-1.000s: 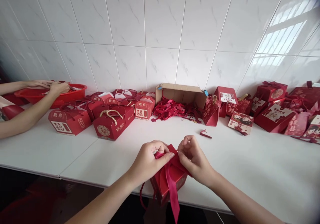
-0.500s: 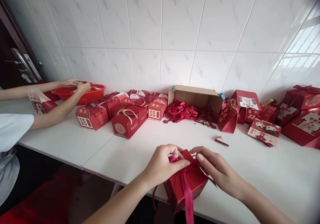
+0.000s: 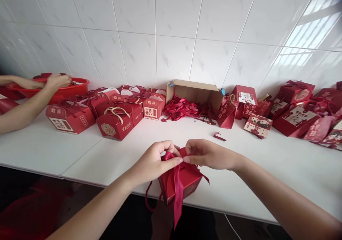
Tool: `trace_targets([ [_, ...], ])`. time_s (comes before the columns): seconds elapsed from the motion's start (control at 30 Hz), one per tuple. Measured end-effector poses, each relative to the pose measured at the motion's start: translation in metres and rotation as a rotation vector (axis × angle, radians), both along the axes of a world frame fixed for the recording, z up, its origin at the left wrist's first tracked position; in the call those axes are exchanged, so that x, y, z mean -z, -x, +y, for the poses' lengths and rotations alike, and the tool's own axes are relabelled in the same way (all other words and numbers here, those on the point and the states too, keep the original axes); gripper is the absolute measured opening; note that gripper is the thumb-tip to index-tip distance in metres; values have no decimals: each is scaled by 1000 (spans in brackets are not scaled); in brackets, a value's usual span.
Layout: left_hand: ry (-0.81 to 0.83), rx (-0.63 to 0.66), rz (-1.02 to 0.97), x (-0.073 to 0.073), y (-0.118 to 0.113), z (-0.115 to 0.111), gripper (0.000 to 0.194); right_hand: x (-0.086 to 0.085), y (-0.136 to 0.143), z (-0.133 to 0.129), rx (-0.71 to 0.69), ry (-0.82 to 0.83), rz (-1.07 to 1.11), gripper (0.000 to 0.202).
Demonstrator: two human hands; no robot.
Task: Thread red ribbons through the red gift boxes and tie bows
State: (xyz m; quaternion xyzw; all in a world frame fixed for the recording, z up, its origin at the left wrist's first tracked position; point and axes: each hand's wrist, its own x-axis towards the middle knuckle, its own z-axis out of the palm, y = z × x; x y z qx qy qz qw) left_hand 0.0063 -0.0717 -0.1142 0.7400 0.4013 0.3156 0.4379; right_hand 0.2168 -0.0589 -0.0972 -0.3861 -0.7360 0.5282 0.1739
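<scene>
A red gift box [image 3: 187,181] sits at the table's front edge below my hands. A wide red ribbon [image 3: 177,193] runs over its top and dangles down the near side. My left hand [image 3: 162,161] pinches this ribbon at the top of the box, thumb pressed toward the fingers. Close against it, my right hand [image 3: 205,154] is closed in a pinch, its thumb tip meeting my left thumb. What lies between the right fingertips is too hidden to make out, though it is likewise at the ribbon. A thin red cord [image 3: 149,197] hangs at the box's left.
An open cardboard carton [image 3: 196,86] spills red ribbons [image 3: 181,108] by the wall. Finished-looking red boxes [image 3: 120,122] stand left, more boxes [image 3: 294,120] right. Another person's hand [image 3: 57,81] reaches into a red basin [image 3: 80,88]. A small red scrap [image 3: 219,137] lies mid-table.
My right hand has gone from loosely spread fingers beside the box to a pinch against my left thumb. The view has turned right; the other person's hands have shifted at the basin.
</scene>
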Motion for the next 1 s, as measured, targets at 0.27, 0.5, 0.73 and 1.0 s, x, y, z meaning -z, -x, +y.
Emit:
trace_targets([
  [0.27,16,8,4,0,-1,-2,35,-3,-4,6,-39,68,47,51],
  [0.5,41,1,-11,-3,-3,-3,33,-6,-3,5,-64,122,-26,45],
  [0.73,50,-12,-48,2,-1,0,40,-2,-1,11,-170,209,57,34],
  [1.0,53,27,-52,9,0,7,40,-2,-1,5,-167,-49,-149,38],
])
